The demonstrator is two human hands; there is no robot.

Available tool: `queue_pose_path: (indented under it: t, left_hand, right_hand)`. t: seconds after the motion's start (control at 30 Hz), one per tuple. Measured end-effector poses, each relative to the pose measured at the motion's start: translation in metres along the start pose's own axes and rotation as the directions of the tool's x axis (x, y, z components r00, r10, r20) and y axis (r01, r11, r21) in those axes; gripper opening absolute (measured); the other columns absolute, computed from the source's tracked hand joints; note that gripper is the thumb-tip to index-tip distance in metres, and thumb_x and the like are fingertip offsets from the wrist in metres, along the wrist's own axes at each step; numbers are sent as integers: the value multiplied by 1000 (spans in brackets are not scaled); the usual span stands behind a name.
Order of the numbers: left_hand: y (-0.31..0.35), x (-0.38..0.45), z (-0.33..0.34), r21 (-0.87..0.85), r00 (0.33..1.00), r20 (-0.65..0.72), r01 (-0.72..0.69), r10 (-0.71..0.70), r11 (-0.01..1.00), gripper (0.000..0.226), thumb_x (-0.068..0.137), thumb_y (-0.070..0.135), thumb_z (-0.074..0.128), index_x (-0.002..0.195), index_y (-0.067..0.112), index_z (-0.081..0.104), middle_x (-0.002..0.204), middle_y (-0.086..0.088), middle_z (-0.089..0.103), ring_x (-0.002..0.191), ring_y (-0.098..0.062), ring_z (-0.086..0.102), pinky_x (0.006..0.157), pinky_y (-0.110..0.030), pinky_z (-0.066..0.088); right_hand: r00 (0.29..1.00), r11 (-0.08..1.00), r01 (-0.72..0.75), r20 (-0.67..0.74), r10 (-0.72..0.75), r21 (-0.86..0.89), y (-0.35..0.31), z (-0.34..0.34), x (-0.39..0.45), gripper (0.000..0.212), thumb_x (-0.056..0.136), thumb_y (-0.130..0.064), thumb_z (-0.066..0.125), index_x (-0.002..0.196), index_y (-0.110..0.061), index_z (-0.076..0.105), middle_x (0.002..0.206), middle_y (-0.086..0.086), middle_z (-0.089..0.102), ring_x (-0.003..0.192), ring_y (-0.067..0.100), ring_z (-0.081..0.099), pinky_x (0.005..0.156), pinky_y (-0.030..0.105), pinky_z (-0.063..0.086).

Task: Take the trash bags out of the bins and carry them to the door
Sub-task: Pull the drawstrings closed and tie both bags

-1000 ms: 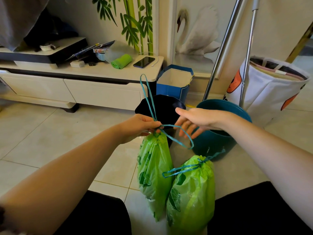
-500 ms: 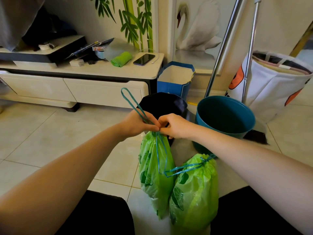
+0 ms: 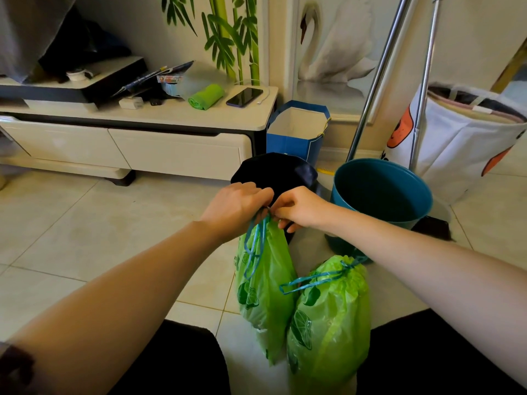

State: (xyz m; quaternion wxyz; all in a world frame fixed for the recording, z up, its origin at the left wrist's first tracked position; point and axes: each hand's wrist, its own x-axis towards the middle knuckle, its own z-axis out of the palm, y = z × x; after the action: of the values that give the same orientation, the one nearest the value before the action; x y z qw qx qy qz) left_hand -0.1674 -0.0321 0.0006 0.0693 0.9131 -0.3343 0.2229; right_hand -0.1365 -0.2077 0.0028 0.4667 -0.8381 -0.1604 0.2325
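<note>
Two green trash bags with teal drawstrings are on the tiled floor in front of me. My left hand (image 3: 236, 206) and my right hand (image 3: 299, 209) meet at the neck of the left green bag (image 3: 263, 280), both pinching its drawstring (image 3: 253, 246), which hangs in loops down the bag. The right green bag (image 3: 330, 317) stands tied beside it, its string loop lying across the top. Behind my hands are a black bin (image 3: 273, 169) and a teal bin (image 3: 382, 192) with nothing visible inside.
A white TV cabinet (image 3: 171, 143) with a phone and a green cloth stands at the back left. A blue paper bag (image 3: 296, 132), two metal poles (image 3: 370, 89) and a white laundry basket (image 3: 462, 138) stand at the back right. My dark-clad knees frame the bags.
My hands have come together at the left bag's neck. The drawstring loop that stood up above my left hand now hangs down along the bag.
</note>
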Motion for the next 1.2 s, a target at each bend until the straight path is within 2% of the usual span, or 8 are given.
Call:
queue_pose_path:
  t: [0.17,0.27,0.47,0.73,0.83,0.97,1.1,1.2]
  left_hand:
    - [4,-2,1,-12,998,-22,-62,62,998,5,85,12,60,82,12,56,69,-4,57,62,-25,49,52,-35,41]
    - [4,-2,3,6,999,-7,-50,50,999,6,85,14,61,81,11,58,72,-4,57,65,-26,48,55,-40,44]
    - [3,0,0,-193,999,16,49,-47,980,17,85,27,57,77,12,58,74,-2,60,71,-24,52,57,-40,46]
    - [0,-3,-1,-310,990,69,137,-122,941,26,80,37,55,81,12,63,77,0,63,75,-19,57,60,-41,51]
    - [0,-3,-1,-313,989,73,144,-128,939,23,81,34,58,82,12,63,76,-1,63,75,-19,57,60,-42,51]
    - [-2,-5,-3,-305,989,72,143,-127,942,15,80,26,66,83,11,64,77,-2,64,75,-19,58,61,-42,52]
    - [2,-4,-5,-299,991,90,125,-102,946,16,80,27,61,82,11,63,75,0,62,74,-20,57,61,-40,51]
    - [4,-4,-5,-313,989,97,133,-107,940,19,80,28,59,83,10,62,76,0,61,73,-19,56,62,-39,51]
  right_hand:
    - [996,995,92,8,-92,-28,6,0,-5,12,93,-10,53,100,-16,62,82,8,66,71,16,61,60,28,53]
    - [990,986,138,20,-137,-97,8,-6,-7,17,91,-12,58,104,-9,68,93,14,69,73,13,59,53,19,51]
    - [991,985,134,0,-135,-109,8,-14,-5,15,83,-16,70,96,-10,73,77,-7,67,67,4,60,50,14,49]
    - [996,997,72,-56,-70,31,0,-7,-5,11,85,-11,62,92,-6,68,81,10,64,72,12,59,53,18,49]
    - [995,995,73,-78,-68,65,-3,-5,-5,7,85,-8,61,89,-7,67,73,6,64,65,9,60,51,18,45]
    - [989,992,111,-106,-105,58,-8,-4,-4,10,83,0,63,92,3,67,62,4,61,48,2,55,44,8,40]
    - [989,992,105,-108,-97,66,-11,-3,-2,10,83,-2,58,91,-6,62,64,6,57,54,14,50,42,15,39]
    - [1000,995,13,-15,-12,98,-10,-4,-1,12,89,-9,51,94,-16,60,64,2,56,52,11,46,45,18,38]
